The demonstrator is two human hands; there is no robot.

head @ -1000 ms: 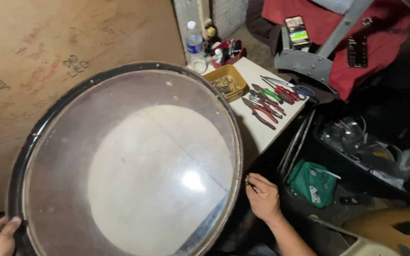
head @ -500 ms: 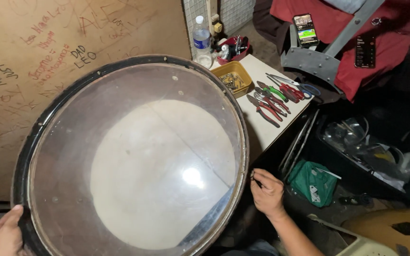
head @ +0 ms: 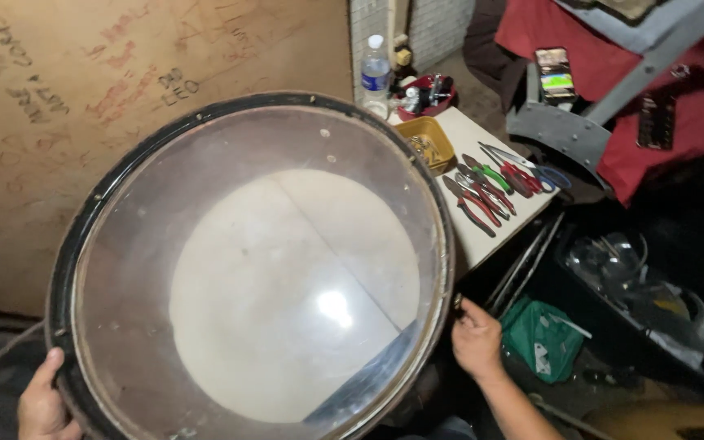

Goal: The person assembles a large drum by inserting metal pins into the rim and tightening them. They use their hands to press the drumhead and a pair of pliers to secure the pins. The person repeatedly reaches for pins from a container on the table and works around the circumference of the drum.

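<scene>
Drum: the big round drum (head: 254, 269) fills the middle of your view, its clear head facing up at you, a pale round patch showing through the skin and a bright glare spot right of centre.
Hoop: the black hoop (head: 124, 171) rings the head; it is round, so it has no long axis, and you hold it across its width, from lower left to lower right.
Left hand: your left hand (head: 41, 403) grips the hoop at its lower-left edge, thumb hooked over the rim, fingers hidden behind it.
Right hand: your right hand (head: 476, 336) sits at the lower-right edge, touching the rim, fingers curled; whether they pinch some small dark thing there you cannot tell.
Nearer hand: both touch the drum, one on each side.
Worktop: a small white worktop (head: 482, 236) lies just past the drum's upper-right edge, and the drum overlaps its near edge.
On the worktop: pliers and cutters (head: 486, 187) with red and green handles lie in a row toward the right edge; a yellow tray (head: 425, 140) sits at the far edge, a plastic bottle (head: 375, 75) and a red bowl (head: 425, 94) beyond it.
Behind: a scribbled brown board (head: 83, 98) stands behind the drum, upper left.
In the way: a green bag (head: 543, 338) lies on the floor just right of your right hand; metal rods lean below the worktop's near edge.
</scene>
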